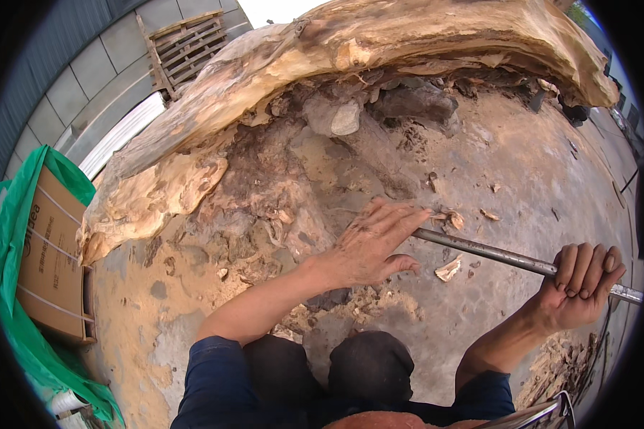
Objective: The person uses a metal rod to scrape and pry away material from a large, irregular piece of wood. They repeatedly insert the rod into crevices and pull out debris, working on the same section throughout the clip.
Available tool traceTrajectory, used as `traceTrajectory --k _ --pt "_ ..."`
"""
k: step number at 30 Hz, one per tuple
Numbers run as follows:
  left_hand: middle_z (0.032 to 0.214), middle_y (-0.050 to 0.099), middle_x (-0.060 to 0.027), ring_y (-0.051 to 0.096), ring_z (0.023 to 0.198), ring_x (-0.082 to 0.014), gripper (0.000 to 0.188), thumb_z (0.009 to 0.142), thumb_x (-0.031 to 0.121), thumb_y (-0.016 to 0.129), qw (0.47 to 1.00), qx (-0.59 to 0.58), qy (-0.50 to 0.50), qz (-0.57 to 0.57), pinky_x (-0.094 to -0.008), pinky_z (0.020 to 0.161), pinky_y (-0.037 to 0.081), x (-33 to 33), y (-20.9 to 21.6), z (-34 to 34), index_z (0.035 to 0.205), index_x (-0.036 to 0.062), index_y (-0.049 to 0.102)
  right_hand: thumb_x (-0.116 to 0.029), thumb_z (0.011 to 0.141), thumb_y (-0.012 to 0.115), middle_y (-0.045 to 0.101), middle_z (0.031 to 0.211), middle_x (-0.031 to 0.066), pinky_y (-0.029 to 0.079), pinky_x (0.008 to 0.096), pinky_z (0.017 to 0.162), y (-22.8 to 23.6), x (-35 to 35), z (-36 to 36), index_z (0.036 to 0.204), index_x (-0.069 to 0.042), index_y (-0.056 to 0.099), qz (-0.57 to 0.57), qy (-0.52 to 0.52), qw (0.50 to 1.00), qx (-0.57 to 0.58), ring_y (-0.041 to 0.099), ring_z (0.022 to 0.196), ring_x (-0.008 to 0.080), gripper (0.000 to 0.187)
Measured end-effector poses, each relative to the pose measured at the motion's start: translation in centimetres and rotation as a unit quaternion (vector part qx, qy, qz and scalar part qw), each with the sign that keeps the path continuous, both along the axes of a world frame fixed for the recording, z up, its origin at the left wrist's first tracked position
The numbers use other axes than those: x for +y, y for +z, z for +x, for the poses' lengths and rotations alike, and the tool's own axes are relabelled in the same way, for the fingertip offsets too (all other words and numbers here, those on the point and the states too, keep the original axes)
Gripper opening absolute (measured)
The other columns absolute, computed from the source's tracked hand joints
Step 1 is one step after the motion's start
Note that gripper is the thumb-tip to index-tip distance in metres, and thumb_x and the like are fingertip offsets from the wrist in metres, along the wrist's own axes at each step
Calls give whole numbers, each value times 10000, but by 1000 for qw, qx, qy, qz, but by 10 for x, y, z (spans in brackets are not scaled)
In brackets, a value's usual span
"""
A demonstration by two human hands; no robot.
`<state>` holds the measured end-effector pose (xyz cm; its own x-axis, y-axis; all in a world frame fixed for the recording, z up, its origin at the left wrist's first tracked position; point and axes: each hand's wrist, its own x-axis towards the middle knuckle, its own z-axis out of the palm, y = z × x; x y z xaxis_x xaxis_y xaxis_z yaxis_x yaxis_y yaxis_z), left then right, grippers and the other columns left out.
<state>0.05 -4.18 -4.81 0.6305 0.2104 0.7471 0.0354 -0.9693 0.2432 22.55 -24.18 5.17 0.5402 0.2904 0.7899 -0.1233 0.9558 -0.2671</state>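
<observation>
Gripping metal rod w/ R hand; L hand open, palm down by rod's far end, contact unclear. Lg wood piece beyond both.

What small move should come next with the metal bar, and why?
Probably curl the left hand round the left end of the metal bar to steady it: the right hand grips it farther right, while the left hand's fingers are spread open near that end; whether they touch it is unclear.
</observation>
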Motion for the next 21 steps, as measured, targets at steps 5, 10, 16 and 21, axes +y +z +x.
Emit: traceTrajectory --k 5,10,16,21 --pt "793 630 -73 642 641 -218 220 799 49 800 991 -89 85 47 -344 535 496 6 9 32 944 63 636 -245 1102 492 316 537 -33 255 248 403 5 2 -13 903 -75 508 48 23 999 10 243 433 84 263" --pt "645 559 -28 592 527 -192 217 751 -1 782 972 -193 56 120 -313 464 436 30 53 37 817 87 595 -1 885 651 408 425 -41 337 211 275 24 -33 -2 685 -115 518 151 93 984 -34 344 306 34 266" --pt "599 488 -15 502 475 -177 217 676 5 732 951 -246 15 186 -326 448 372 47 96 44 763 102 558 7 884 556 305 404 -47 188 183 455 38 -36 -30 678 -117 487 171 81 975 -117 211 332 68 251" --pt "595 494 -20 506 475 -187 192 647 30 696 933 -290 6 212 -326 449 365 56 118 49 749 114 557 -17 909 516 260 474 -29 291 257 665 30 -68 -2 651 -151 394 125 -248 961 7 162 440 107 315"
